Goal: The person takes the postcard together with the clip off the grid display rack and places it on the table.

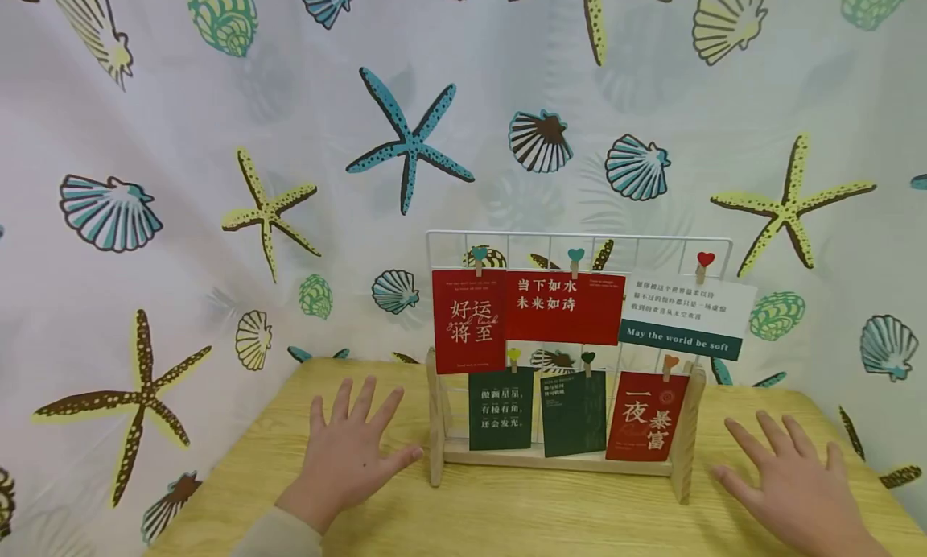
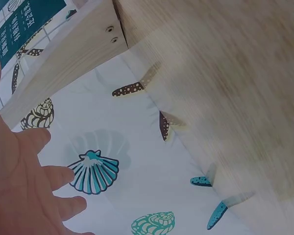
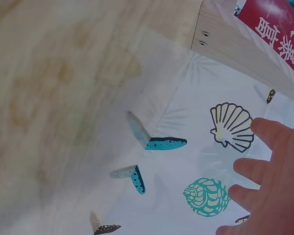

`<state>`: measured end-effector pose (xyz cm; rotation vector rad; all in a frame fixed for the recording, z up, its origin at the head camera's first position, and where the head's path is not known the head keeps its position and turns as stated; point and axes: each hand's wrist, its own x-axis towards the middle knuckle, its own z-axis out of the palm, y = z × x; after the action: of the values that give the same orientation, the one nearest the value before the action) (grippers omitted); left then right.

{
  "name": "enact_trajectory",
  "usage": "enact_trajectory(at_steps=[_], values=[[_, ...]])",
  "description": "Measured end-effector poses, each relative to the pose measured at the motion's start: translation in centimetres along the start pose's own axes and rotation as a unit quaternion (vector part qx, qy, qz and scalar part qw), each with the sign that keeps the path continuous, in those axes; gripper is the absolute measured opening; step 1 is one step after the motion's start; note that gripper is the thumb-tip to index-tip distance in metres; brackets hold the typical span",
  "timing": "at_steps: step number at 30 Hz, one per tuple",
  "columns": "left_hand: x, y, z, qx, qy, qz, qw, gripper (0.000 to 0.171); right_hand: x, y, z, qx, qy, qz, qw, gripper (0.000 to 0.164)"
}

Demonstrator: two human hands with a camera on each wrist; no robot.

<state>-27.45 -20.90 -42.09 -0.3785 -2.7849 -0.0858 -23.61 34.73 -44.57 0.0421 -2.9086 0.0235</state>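
A wire grid rack on a wooden stand (image 1: 558,460) stands on the table, with several cards hung on it by small heart-topped clips. In the upper row are a red portrait card (image 1: 469,356), a wide red card (image 1: 565,323) and a white and green card (image 1: 684,307). Below hang two dark green cards, one at the left (image 1: 500,432) and one in the middle (image 1: 574,428), and a red card (image 1: 623,444). My left hand (image 1: 355,452) is left of the stand, fingers spread, holding nothing. To the right, my right hand (image 1: 800,484) is likewise spread and apart from the stand.
The light wooden table (image 1: 550,517) reaches back to a white curtain (image 1: 471,50) printed with shells and starfish. The stand's left wooden leg (image 2: 68,58) and right leg (image 3: 245,54) also show in the wrist views.
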Motion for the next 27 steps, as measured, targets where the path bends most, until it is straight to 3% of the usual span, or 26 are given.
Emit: enact_trajectory(at_steps=[11,18,27], values=[[0.1,0.4,-0.2,0.009,-0.001,-0.002,1.0000,0.099,0.0,-0.1,-0.6,0.000,0.013,-0.003,1.000,0.094],[0.0,0.9,-1.0,0.004,0.012,0.013,0.9998,0.097,0.0,0.2,-1.3,0.003,0.030,-0.012,0.999,0.087],[-0.1,2.3,-2.3,-0.004,0.028,0.025,0.9993,0.082,-0.1,0.4,-2.5,0.008,0.094,-0.029,0.995,0.070]])
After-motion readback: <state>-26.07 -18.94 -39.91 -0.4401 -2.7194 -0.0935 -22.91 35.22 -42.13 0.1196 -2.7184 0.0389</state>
